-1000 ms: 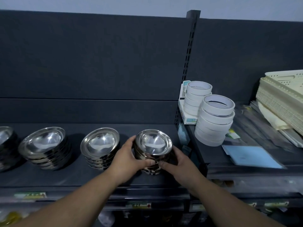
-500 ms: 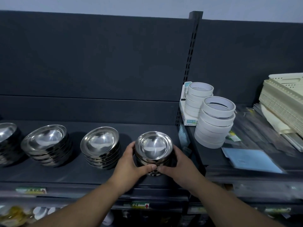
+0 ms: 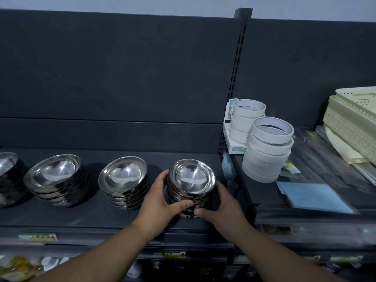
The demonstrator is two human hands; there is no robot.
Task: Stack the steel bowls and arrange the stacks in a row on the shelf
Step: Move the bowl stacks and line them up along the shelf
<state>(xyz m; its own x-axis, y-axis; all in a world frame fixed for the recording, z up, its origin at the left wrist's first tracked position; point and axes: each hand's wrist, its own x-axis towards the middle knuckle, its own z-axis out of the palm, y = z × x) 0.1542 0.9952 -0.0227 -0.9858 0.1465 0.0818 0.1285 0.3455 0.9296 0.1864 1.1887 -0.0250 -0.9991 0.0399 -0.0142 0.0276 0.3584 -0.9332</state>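
Several stacks of shiny steel bowls stand in a row on the dark shelf point(image 3: 85, 216). The rightmost stack point(image 3: 192, 180) sits near the shelf's right end. My left hand point(image 3: 160, 202) grips its left side and my right hand point(image 3: 221, 206) grips its right side, thumbs meeting across the front of the lower bowls. To the left stand a second stack point(image 3: 124, 180), a third stack point(image 3: 55, 176) and a fourth stack point(image 3: 8, 169) cut off by the frame edge.
A slotted upright post point(image 3: 234, 82) divides the shelving. On the right shelf stand two piles of white tape rolls point(image 3: 266, 153), a blue sheet point(image 3: 313, 197) and cream plastic trays point(image 3: 354, 123). Price labels line the shelf's front edge; goods show dimly below.
Both hands stay on the rightmost stack, which has shifted slightly toward the second stack. The left thumb has slid further across the front.
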